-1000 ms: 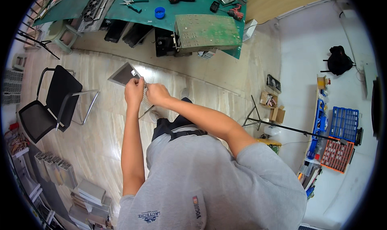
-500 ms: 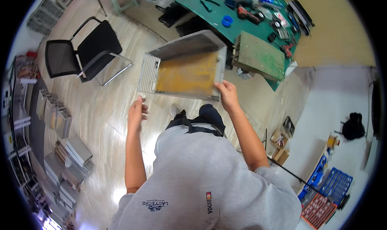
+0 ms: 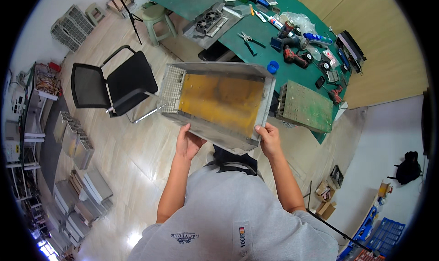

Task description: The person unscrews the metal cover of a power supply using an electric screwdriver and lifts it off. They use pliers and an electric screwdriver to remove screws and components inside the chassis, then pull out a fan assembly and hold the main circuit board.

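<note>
I hold up a shallow grey metal case [image 3: 219, 101] with a yellow inner floor and a perforated left wall, tilted toward me. My left hand [image 3: 188, 143] supports its near left edge from below. My right hand [image 3: 269, 138] grips its near right corner. The case hangs in the air above the floor, in front of a green workbench [image 3: 256, 37].
The workbench carries a green circuit board [image 3: 306, 106], a fan panel [image 3: 211, 22], pliers [image 3: 249, 39], drills and small tools. A black mesh chair [image 3: 109, 85] stands at left. Stacked grey metal units [image 3: 77, 178] and shelves line the left floor; boxes and blue crates sit lower right.
The case has come closer and lower between my hands, with my left hand now under its near edge. The view has swung so the workbench lies at upper right.
</note>
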The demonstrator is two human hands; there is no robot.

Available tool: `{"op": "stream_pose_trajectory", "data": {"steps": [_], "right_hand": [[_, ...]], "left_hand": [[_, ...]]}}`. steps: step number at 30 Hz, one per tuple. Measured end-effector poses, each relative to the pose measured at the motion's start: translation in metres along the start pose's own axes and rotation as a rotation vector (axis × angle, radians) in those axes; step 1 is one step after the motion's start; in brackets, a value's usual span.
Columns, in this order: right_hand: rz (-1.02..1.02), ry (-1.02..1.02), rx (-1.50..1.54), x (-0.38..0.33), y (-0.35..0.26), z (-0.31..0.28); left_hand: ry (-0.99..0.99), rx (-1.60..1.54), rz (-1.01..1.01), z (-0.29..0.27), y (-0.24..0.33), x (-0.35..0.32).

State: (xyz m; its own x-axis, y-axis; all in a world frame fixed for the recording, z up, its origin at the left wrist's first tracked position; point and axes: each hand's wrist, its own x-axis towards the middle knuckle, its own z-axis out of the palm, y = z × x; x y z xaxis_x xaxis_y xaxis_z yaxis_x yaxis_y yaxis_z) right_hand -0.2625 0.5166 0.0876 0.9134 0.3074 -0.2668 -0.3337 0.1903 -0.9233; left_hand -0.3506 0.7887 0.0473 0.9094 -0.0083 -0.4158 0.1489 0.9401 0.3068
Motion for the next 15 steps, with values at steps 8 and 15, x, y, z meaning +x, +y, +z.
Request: {"op": "stream_pose_trajectory", "data": {"steps": [8, 15], "right_hand": [[0.261, -0.268, 0.035, 0.162, 0.016, 0.027], [0.339, -0.161, -0.103, 0.338, 0.031, 0.032]], "left_hand": [[0.195, 0.063, 0.305, -0.019, 0.092, 0.077], [0.394, 0.206, 0.603, 0.000, 0.230, 0.110]]}}
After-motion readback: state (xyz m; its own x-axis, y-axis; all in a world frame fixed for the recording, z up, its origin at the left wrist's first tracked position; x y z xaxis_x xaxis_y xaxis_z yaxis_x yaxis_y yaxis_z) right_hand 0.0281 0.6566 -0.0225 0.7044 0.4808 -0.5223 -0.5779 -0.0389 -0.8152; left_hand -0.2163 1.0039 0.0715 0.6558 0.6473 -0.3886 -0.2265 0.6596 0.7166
